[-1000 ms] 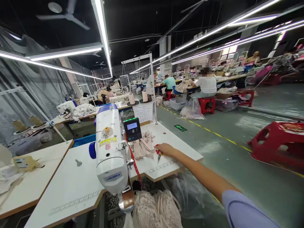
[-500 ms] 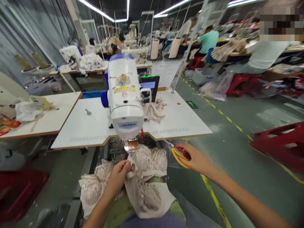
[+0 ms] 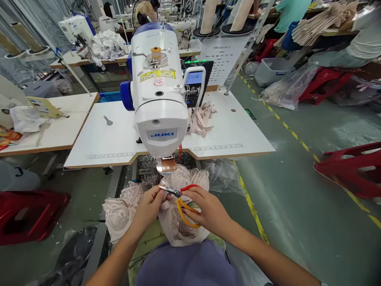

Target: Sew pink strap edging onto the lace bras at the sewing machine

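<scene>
My right hand [image 3: 208, 208] is closed around the red and orange handles of a pair of scissors [image 3: 174, 192], whose blades point left to my left fingertips. With thumb and fingers pinched, my left hand [image 3: 151, 204] grips the edge of a pale lace bra [image 3: 184, 228] draped over my lap. Its moulded cups hang below the sewing machine's head. More lace bra pieces [image 3: 120, 212] lie bunched left of my left forearm. Just above stands the white sewing machine [image 3: 160, 115]; its needle area is hidden behind the head.
Pale fabric strips [image 3: 202, 119] and a small grey metal piece [image 3: 108, 120] lie on the white table [image 3: 113, 147]. A control screen [image 3: 195, 79] stands behind the machine. Red stools [image 3: 351, 171] are at both sides. Thread cones [image 3: 208, 18] stand behind; other people sit at the back right.
My right hand has brought the scissors leftward from the right side to my left fingertips. The left hand keeps its pinch on the bra. The view has tilted down.
</scene>
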